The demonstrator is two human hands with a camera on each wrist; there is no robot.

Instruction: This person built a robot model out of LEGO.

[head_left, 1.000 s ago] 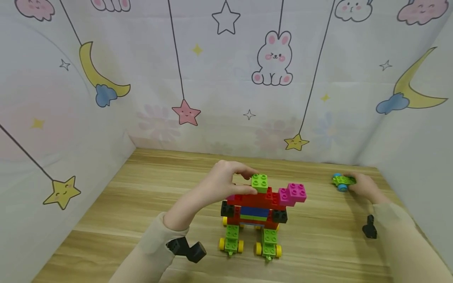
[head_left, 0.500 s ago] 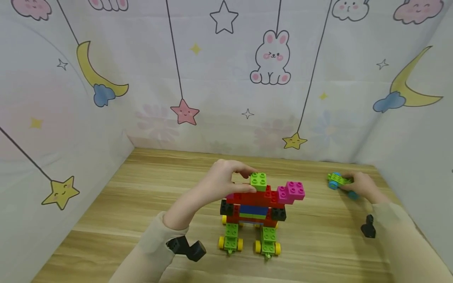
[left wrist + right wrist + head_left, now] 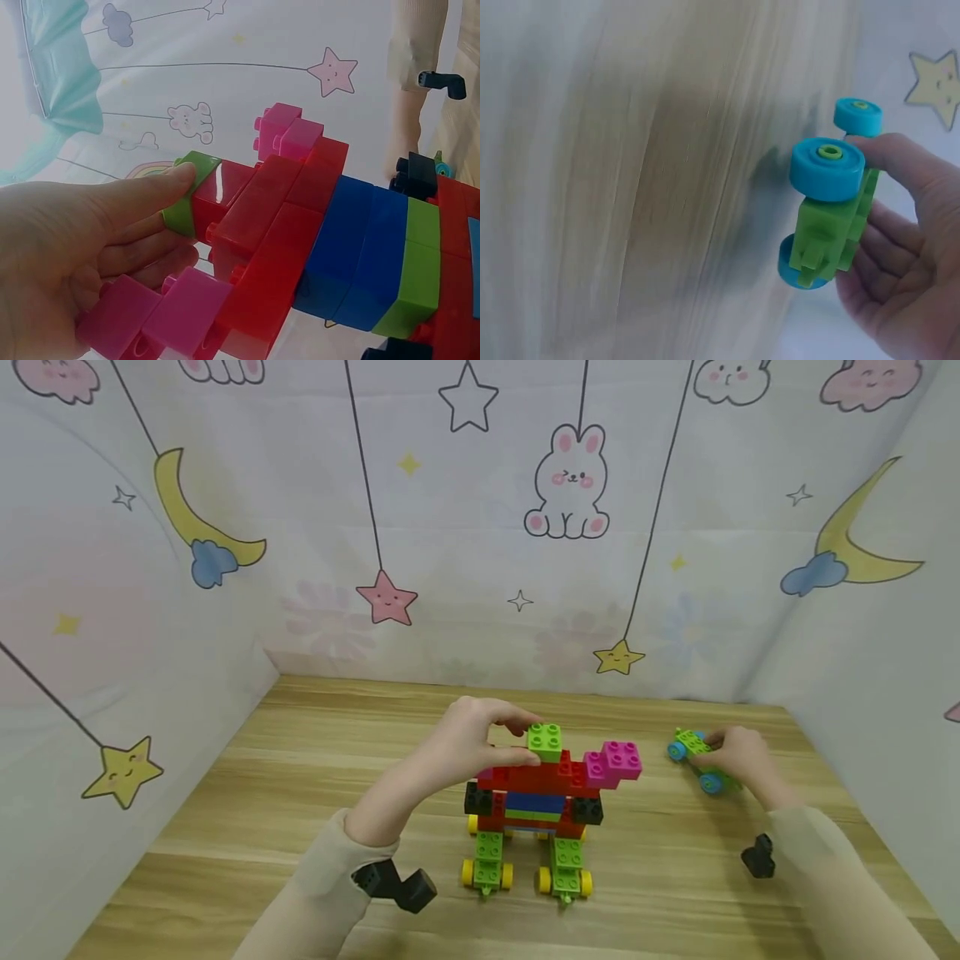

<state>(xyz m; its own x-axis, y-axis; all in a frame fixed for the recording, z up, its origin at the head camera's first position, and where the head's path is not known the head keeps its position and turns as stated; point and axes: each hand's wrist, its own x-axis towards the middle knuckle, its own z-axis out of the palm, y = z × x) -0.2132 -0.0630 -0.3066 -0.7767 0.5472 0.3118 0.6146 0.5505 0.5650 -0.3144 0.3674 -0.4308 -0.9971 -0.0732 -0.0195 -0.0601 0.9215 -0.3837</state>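
In the middle of the table stands a figure of toy building blocks [image 3: 534,802], in red, blue, black and pink, on green bases with yellow wheels. My left hand [image 3: 480,735] pinches the lime green block [image 3: 544,742] at its top between thumb and fingers; the left wrist view shows the thumb on that block [image 3: 196,176]. Off to the right, my right hand [image 3: 741,758] grips a green wheeled base [image 3: 692,743] with blue wheels. The right wrist view has this wheeled base [image 3: 829,225] tilted, its shadow falling on the wood beside it.
The wooden table [image 3: 352,710] meets a printed cloth backdrop [image 3: 480,527] behind and at both sides. Pink blocks [image 3: 613,762] jut from the figure's right side. A black device [image 3: 397,887] sits on the left wrist, another black device [image 3: 759,857] on the right.
My right hand has brought the wheeled base leftward and slightly nearer, turning it so more wheels show. The left hand keeps its hold on the lime green block. The head view has shifted slightly.
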